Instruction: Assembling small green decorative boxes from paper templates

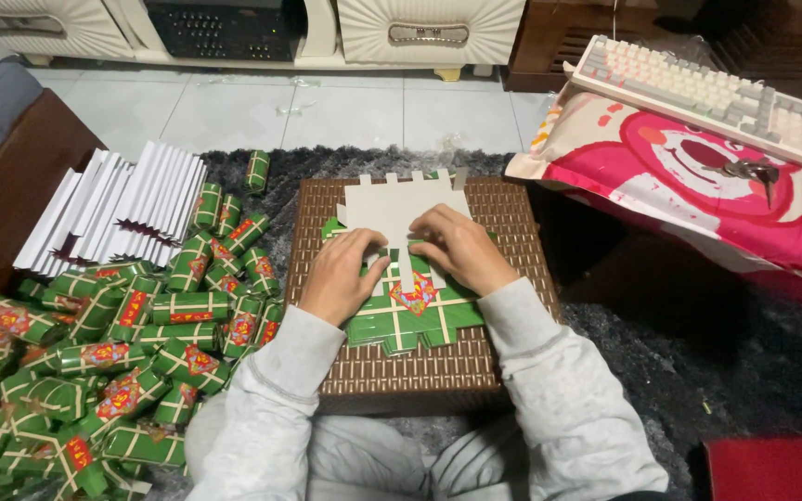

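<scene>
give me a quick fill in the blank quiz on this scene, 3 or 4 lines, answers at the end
1. Both hands, the left hand and the right hand, press on a flat cardboard cutout lying on a ____ woven box.
2. The pile of finished folded boxes on the person's left is mainly ____ in colour.
3. On the pink cushion rests a ____.
4. The stack of unfolded sheets beside the pile is ____.

Missing words: brown; green; keyboard; white

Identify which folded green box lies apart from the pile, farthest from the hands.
The lone green box at the rug's far edge, just beyond the white card stack; every other one sits in the heap.
</scene>
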